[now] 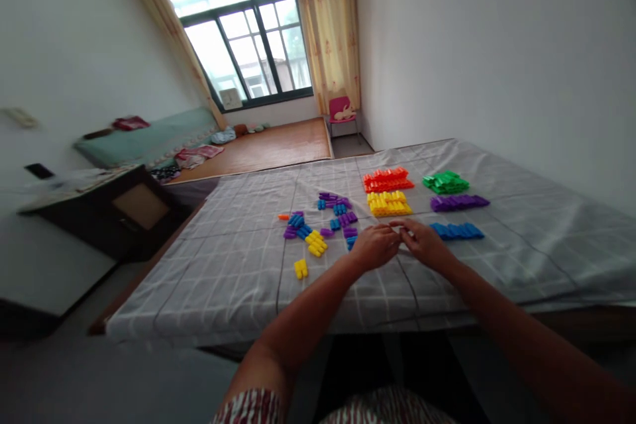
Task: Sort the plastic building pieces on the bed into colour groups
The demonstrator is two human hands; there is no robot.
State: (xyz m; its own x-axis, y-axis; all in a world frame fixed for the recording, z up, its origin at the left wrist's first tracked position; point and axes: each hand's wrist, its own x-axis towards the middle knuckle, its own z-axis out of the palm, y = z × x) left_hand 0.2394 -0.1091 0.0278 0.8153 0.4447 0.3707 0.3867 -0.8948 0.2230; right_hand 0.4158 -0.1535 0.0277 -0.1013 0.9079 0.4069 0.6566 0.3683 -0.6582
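Note:
My left hand (376, 245) and my right hand (422, 242) meet over the cloth, fingertips touching and curled together. Anything between them is hidden by the fingers. Just beyond them lies a stack of yellow plastic pieces (390, 204), like small pegs or clips, with an orange-red stack (387, 180) behind it. Nearest my right hand is a row of blue pieces (457, 231); a purple row (460, 203) and a green pile (446, 182) lie farther back. Left of my left hand are loose purple pieces (348, 218), mixed with blue ones, and a yellow cluster (317, 243).
A grey checked cloth (223, 265) covers the table. A yellow pair (301, 269) and one orange piece (283, 216) lie at the left. Beyond stand a low wooden platform (278, 142), a pink chair (340, 106) and a dark cabinet (99, 212). A white wall borders the right.

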